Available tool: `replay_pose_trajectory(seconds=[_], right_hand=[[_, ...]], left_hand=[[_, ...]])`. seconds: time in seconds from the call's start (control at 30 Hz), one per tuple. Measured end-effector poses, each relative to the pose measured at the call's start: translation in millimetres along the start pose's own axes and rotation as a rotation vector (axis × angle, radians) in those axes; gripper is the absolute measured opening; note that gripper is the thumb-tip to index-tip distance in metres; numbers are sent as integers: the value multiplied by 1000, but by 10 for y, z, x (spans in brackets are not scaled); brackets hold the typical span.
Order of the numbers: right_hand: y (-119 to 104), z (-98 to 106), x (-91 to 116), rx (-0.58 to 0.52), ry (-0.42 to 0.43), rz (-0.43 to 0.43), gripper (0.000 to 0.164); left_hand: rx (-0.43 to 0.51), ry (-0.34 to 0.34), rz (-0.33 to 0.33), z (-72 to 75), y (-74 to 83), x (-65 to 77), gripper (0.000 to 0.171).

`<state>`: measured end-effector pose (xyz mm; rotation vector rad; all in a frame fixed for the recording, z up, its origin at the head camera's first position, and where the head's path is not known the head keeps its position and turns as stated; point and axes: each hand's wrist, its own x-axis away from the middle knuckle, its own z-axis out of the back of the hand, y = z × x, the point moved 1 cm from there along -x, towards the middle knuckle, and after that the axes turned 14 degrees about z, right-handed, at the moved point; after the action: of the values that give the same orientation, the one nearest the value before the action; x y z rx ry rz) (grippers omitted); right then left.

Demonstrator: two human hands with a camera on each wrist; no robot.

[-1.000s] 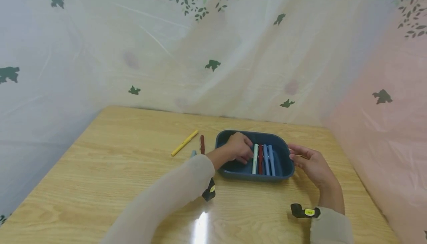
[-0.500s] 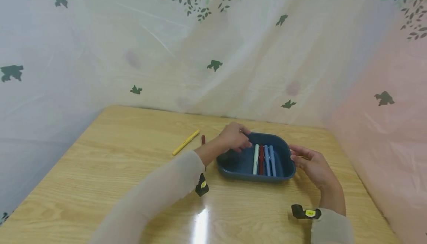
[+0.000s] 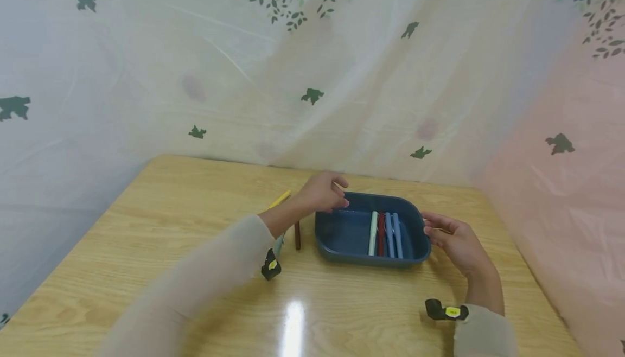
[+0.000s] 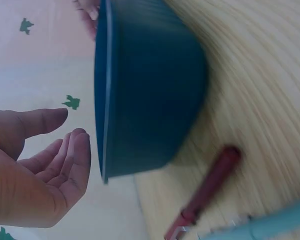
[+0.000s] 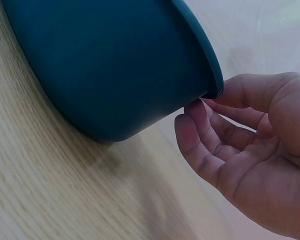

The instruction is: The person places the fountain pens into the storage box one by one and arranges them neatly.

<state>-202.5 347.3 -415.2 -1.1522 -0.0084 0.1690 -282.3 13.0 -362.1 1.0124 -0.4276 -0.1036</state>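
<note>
On the wooden tabletop (image 3: 371,313), the work appeared partly done: 4 pens (1 pale green pen (image 3: 373,233), 1 red pen (image 3: 381,236), 2 blue pens (image 3: 397,236)) lay parallel inside the dark blue tray (image 3: 351,259). 3 lay outside its left end: a yellow pen (image 3: 280,199), a dark red pen (image 3: 297,236), a light teal pen (image 3: 278,246). The left hand (image 3: 324,191), fingers apart, held nothing; the right hand (image 3: 454,240) pinched the tray's right rim.

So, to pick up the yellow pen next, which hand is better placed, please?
The left, I think. The left hand holds nothing and is nearer the yellow pen. The right hand touches the opposite end of the blue bin, so it would need to reach across.
</note>
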Motion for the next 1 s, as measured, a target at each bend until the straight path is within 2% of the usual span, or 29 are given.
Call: replay_pose_trajectory(seconds=[0.2, 0.6, 0.9, 1.0], right_hand=[[-12, -11, 6, -3, -1, 11, 52], [14, -4, 11, -9, 5, 14, 52], [13, -1, 12, -6, -2, 25, 53], [15, -2, 13, -3, 1, 21, 53]], left_hand=[[-112, 44, -2, 145, -159, 85, 46], [-162, 88, 2, 430, -502, 179, 43], [-60, 60, 72, 580, -739, 241, 44], [-80, 81, 62, 622, -807, 251, 42]])
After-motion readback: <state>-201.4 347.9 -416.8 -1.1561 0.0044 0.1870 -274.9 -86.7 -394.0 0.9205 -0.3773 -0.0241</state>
